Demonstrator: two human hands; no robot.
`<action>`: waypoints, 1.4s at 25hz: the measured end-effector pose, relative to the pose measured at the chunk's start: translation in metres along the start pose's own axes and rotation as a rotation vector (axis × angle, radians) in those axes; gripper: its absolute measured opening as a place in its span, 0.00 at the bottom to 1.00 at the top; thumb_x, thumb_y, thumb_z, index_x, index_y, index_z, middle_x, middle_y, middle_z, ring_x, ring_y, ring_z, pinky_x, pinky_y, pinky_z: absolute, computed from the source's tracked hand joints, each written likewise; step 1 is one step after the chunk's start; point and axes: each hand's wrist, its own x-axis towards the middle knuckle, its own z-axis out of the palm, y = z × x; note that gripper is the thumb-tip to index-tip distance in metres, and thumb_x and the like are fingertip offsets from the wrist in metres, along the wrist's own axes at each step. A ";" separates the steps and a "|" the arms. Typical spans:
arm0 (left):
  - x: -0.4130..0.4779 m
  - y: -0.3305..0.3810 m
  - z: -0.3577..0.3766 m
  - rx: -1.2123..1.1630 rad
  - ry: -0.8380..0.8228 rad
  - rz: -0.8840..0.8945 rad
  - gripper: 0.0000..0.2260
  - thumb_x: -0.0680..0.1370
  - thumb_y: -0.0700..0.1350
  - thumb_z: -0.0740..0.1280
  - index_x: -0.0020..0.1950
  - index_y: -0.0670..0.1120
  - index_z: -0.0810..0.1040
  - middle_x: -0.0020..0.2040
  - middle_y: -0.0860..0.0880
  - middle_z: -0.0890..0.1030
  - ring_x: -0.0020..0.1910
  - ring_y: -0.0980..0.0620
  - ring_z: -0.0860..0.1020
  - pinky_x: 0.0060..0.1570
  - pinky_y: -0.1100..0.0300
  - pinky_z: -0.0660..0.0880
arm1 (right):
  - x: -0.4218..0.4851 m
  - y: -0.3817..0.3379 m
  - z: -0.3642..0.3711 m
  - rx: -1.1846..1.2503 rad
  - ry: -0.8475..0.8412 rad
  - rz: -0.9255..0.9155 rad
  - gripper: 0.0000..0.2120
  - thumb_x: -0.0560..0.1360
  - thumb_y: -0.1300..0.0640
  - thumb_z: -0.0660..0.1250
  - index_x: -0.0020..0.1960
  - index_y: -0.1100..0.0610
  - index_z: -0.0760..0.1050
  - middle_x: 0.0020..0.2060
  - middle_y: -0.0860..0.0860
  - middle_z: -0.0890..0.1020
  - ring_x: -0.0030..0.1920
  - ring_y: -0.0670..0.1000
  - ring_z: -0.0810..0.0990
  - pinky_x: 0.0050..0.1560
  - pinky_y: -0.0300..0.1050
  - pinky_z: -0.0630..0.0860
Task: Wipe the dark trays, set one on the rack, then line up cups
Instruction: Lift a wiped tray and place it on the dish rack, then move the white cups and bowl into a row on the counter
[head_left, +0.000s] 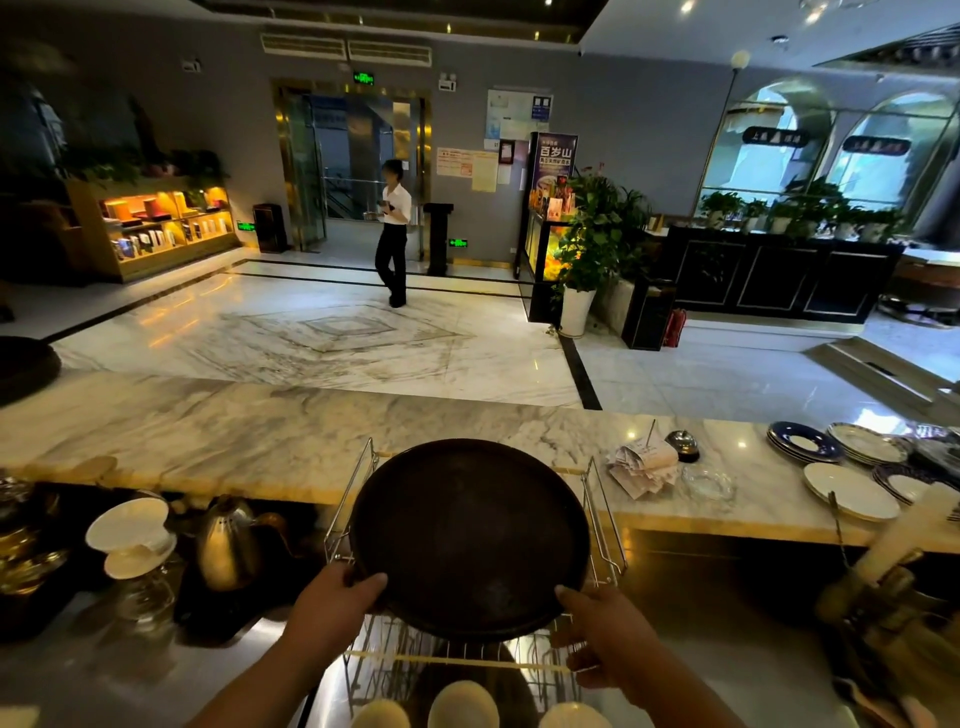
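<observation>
A round dark tray (470, 535) lies on top of the metal wire rack (605, 519) in front of me. My left hand (332, 603) grips its near left rim, thumb over the edge. My right hand (597, 629) holds the near right rim, with its lower fingers around the rack's front wire. Three pale cups (462, 704) stand upside down in the rack's lower tier, at the bottom edge of the view. Part of another dark tray (23, 364) shows at the far left on the marble counter.
The marble counter (234, 431) runs across behind the rack. On it to the right are receipts on a spike (644, 462), a bell (683, 444), a glass ashtray (709, 483) and stacked plates (852, 467). A kettle (228, 545) and white dripper (132, 535) stand left. A person (394, 228) walks in the lobby.
</observation>
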 end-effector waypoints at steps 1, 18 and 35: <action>-0.001 0.002 0.001 -0.014 0.006 0.002 0.07 0.78 0.51 0.71 0.54 0.51 0.79 0.46 0.51 0.84 0.44 0.53 0.82 0.42 0.55 0.78 | -0.002 -0.002 0.004 0.024 -0.018 -0.003 0.10 0.82 0.50 0.64 0.57 0.55 0.76 0.44 0.59 0.87 0.36 0.55 0.84 0.32 0.45 0.80; 0.001 0.009 0.015 -0.036 0.022 0.029 0.16 0.79 0.55 0.69 0.60 0.46 0.80 0.49 0.49 0.85 0.50 0.49 0.83 0.51 0.51 0.77 | 0.008 -0.005 0.008 0.102 0.105 -0.061 0.11 0.81 0.54 0.66 0.56 0.61 0.77 0.43 0.60 0.84 0.34 0.54 0.81 0.30 0.44 0.77; -0.043 -0.185 0.056 0.364 -0.196 -0.289 0.25 0.62 0.75 0.70 0.44 0.56 0.77 0.36 0.54 0.85 0.36 0.59 0.83 0.34 0.59 0.74 | 0.052 0.173 0.111 -0.184 -0.201 0.115 0.05 0.80 0.49 0.66 0.55 0.46 0.74 0.39 0.58 0.82 0.32 0.55 0.80 0.34 0.54 0.82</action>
